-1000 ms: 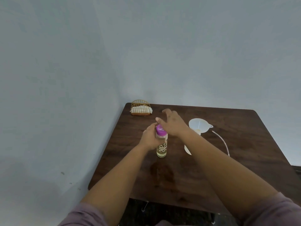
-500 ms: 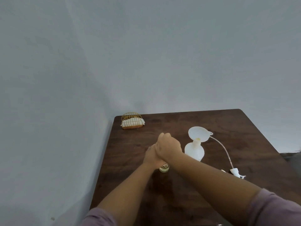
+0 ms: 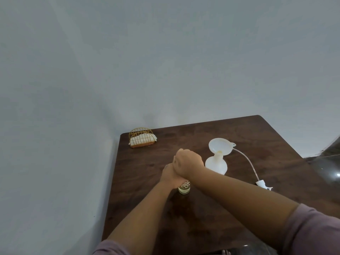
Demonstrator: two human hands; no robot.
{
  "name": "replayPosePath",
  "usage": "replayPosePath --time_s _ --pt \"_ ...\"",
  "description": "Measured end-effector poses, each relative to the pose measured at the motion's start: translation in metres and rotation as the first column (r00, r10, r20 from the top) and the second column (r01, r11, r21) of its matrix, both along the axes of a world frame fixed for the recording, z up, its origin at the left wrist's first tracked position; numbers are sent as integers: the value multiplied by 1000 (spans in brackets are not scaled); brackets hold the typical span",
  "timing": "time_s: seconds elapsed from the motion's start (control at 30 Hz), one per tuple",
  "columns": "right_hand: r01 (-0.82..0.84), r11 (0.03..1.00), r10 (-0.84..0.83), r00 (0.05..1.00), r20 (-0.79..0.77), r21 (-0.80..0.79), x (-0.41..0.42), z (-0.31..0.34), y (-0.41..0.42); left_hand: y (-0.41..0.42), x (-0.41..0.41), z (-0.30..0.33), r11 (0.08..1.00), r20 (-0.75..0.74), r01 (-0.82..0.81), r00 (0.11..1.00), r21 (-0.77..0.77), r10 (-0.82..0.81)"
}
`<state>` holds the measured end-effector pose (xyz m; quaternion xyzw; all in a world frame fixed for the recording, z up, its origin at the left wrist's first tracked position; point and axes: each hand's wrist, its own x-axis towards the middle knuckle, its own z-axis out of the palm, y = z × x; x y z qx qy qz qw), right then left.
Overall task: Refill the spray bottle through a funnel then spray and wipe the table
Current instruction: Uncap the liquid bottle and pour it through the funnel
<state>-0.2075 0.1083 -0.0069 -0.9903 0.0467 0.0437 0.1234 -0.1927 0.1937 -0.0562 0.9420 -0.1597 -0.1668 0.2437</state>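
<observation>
The small refill bottle (image 3: 184, 188) stands upright on the counter (image 3: 257, 148), just left of the spray bottle (image 3: 216, 165), which is the reference point here. The left hand (image 3: 170, 174) wraps its grip around the refill bottle's body; the right hand (image 3: 187, 161) is curled over the top, where the cap is hidden beneath it. Risk: if the cap releases suddenly, the bottle may jerk and spill, since it holds a pale yellow liquid near its base. A sideways knock from the right forearm could topple the spray bottle, because the funnel (image 3: 219, 146) seated in its neck makes it top-heavy. The spray bottle's fill level cannot be determined. Its detached spray head (image 3: 264, 184) and tube (image 3: 248, 162) lie to the right. Behind and left, a wire holder (image 3: 141, 138) contains white napkins.
</observation>
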Motion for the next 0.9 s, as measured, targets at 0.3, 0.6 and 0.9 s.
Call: replayPosePath --time_s 0.3,0.6,0.9 --pt "-269 949 274 962 10 -166 -4 4 -13 -1 -4 4 999 -61 -4 998 -47 1" --pt "-494 852 494 868 -48 -172 -3 0 -28 3 -3 6 994 -164 81 982 -74 -92" --pt "-107 994 107 994 -31 -19 -7 37 -23 5 3 -7 984 -218 -3 975 -177 -36"
